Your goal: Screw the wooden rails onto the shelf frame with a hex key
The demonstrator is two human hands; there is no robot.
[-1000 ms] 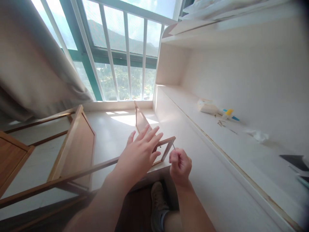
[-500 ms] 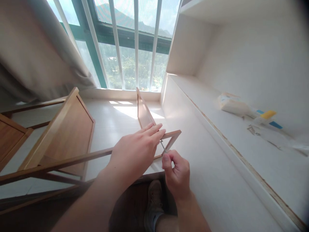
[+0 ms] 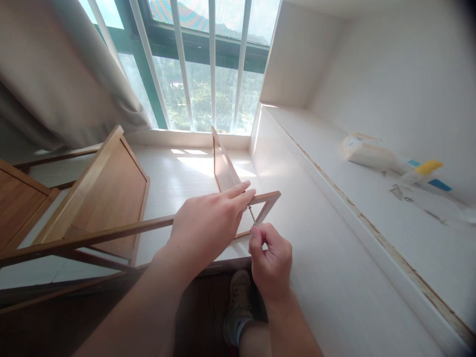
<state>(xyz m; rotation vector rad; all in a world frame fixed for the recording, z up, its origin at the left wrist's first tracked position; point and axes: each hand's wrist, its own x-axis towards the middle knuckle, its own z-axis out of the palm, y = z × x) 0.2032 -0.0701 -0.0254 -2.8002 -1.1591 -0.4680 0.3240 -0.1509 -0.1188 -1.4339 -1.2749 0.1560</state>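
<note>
My left hand [image 3: 208,218] lies palm down across a corner of a wooden frame [image 3: 273,198], fingers stretched out and its thumb out of sight. A long wooden rail [image 3: 137,229] runs from under this hand to the left. My right hand [image 3: 272,258] is closed in a pinch around the lower end of a thin metal hex key [image 3: 252,215]. The key slants up to the frame's edge beside my left fingertips; the exact contact there is too small to make out. Behind the fingers a narrow wooden panel [image 3: 225,161] stands on edge.
Wooden panels [image 3: 107,198] joined by rails stand at the left. On the white ledge [image 3: 327,148] to the right lie a soft white pack [image 3: 368,148], a yellow-and-blue item [image 3: 429,167] and small metal parts [image 3: 399,192]. A barred window [image 3: 208,74] and a curtain [image 3: 67,74] are ahead.
The view has shifted slightly, so the frame and hands sit a little higher. My right hand has turned a little with the hex key; my left hand keeps its place on the frame.
</note>
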